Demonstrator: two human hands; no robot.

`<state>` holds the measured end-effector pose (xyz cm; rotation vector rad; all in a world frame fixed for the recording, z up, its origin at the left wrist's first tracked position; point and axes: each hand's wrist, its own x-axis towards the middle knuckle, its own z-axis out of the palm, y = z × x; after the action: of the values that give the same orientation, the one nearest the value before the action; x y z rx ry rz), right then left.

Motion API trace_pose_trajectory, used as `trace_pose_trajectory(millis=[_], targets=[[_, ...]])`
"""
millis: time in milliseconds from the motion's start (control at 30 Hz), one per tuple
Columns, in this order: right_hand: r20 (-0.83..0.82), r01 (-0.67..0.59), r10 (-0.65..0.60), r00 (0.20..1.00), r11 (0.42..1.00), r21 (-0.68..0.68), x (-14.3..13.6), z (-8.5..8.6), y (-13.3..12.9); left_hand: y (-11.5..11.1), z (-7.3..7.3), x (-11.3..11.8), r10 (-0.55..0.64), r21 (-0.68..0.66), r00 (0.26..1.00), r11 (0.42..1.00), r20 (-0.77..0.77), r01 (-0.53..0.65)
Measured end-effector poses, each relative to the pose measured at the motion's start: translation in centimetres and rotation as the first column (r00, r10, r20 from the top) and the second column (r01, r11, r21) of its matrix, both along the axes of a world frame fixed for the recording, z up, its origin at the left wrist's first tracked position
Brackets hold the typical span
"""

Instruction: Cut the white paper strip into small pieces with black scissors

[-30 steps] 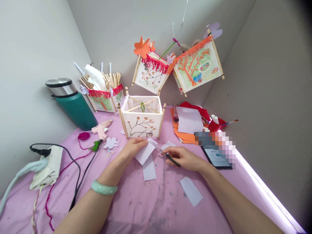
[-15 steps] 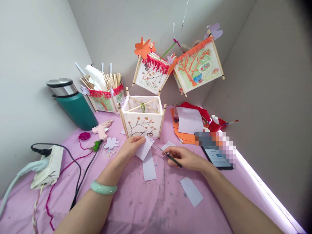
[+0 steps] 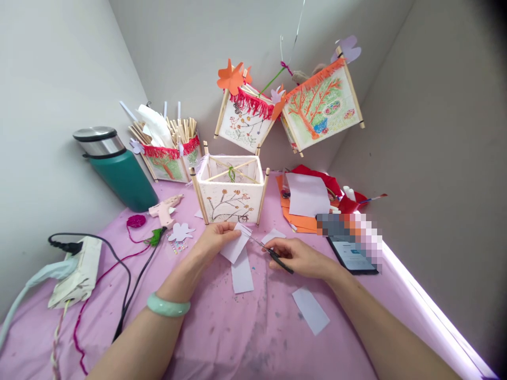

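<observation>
The left hand (image 3: pixel 216 240) pinches a small folded piece of pale lilac paper (image 3: pixel 236 244) between thumb and fingers, holding it just above the pink tablecloth (image 3: pixel 222 327); a jade-green bangle (image 3: pixel 168 305) sits on that wrist. The right hand (image 3: pixel 303 257) is closed around the black handles of a small pair of scissors (image 3: pixel 269 250), whose thin blades point left and up and meet the paper's right edge. The paper thus lies between the two hands, gripped at its left side and touched by the blade tips at its right; whether the blades are parted is too fine to tell.

Directly below the held paper, a second lilac strip (image 3: pixel 242 273) lies flat on the cloth, and a third piece (image 3: pixel 310 310) rests beside the right forearm. Just beyond both hands stands an open-topped paper lantern (image 3: pixel 231 192) with chopstick corners and a flowering branch drawn on its face. To the right of the right hand lies a phone (image 3: pixel 351 256). Left of the left hand are a lilac paper flower (image 3: pixel 181 231), a pink glue gun (image 3: pixel 164 208) and, further off, a white power strip (image 3: pixel 75 272) with a black cable.
</observation>
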<state>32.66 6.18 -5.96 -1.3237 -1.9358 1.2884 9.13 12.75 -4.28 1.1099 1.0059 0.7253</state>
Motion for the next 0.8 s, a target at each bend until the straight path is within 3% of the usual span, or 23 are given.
trace_pose_trajectory(millis=[800], targets=[[0.149,-0.004,-0.033,0.988,0.969,0.245,-0.51,0.17,-0.39,0.14,-0.35,-0.2,-0.054,0.06,0.989,0.996,-0.135,0.062]])
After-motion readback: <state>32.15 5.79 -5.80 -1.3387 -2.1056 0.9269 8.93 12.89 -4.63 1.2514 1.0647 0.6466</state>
